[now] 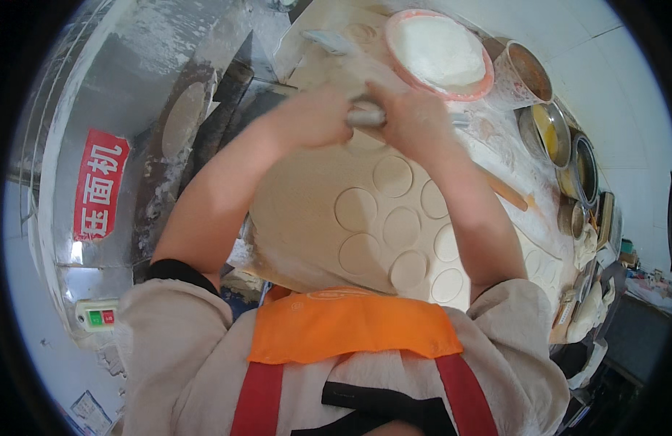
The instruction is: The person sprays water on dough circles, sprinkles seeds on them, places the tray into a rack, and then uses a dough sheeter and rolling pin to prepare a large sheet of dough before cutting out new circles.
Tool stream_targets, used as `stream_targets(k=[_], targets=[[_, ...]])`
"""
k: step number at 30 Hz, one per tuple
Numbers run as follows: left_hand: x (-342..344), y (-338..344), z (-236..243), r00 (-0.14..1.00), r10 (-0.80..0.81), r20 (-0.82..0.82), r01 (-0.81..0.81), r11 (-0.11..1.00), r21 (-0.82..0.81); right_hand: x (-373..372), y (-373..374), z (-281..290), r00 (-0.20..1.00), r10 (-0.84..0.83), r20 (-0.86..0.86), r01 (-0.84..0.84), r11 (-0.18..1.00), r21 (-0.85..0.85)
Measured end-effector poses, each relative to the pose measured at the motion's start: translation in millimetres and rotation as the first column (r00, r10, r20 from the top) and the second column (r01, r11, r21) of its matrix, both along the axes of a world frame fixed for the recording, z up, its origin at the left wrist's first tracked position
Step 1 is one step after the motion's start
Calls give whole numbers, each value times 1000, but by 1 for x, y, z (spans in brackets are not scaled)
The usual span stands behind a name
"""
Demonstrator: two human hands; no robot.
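Observation:
A wide sheet of pale dough (pixel 299 218) lies on the work table, marked with several round cut-outs (pixel 402 227). Over its far part, my left hand (pixel 321 120) and my right hand (pixel 417 120) are close together, both blurred by motion. Between them shows a short grey metal cylinder (pixel 366 118); my fingers are closed around its two sides, and its exact kind is hidden by them. A bit of grey metal sticks out beyond my right hand. Partly behind my right forearm lies a wooden rolling pin (pixel 504 190).
A pink-rimmed basin of white flour (pixel 441 54) stands at the far side, beside a clear bucket (pixel 525 74). Metal bowls (pixel 546 134) line the right wall. A scraper (pixel 327 41) lies far left on the table. A floury steel machine (pixel 132 189) borders the left.

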State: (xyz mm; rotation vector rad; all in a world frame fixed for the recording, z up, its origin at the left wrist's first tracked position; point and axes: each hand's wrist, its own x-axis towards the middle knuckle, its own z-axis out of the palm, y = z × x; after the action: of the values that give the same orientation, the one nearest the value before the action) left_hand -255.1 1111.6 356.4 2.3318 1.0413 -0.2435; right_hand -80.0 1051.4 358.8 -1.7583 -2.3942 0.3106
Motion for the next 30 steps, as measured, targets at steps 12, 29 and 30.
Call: stream_targets(k=[12,29,30], targets=[[-67,-15,-24,869,471,-148,-478,878,-10,-72,48,-14,984,173,-33,-171,983,68],[-100,-159,-64,835,491,-247,-549,719,-426,-98,-70,-89,885,464,-44,-462,861,-212],[-102,-154,-45,824,554,-117,-550,735,-397,-89,-62,-83,889,456,-51,-456,865,-210]])
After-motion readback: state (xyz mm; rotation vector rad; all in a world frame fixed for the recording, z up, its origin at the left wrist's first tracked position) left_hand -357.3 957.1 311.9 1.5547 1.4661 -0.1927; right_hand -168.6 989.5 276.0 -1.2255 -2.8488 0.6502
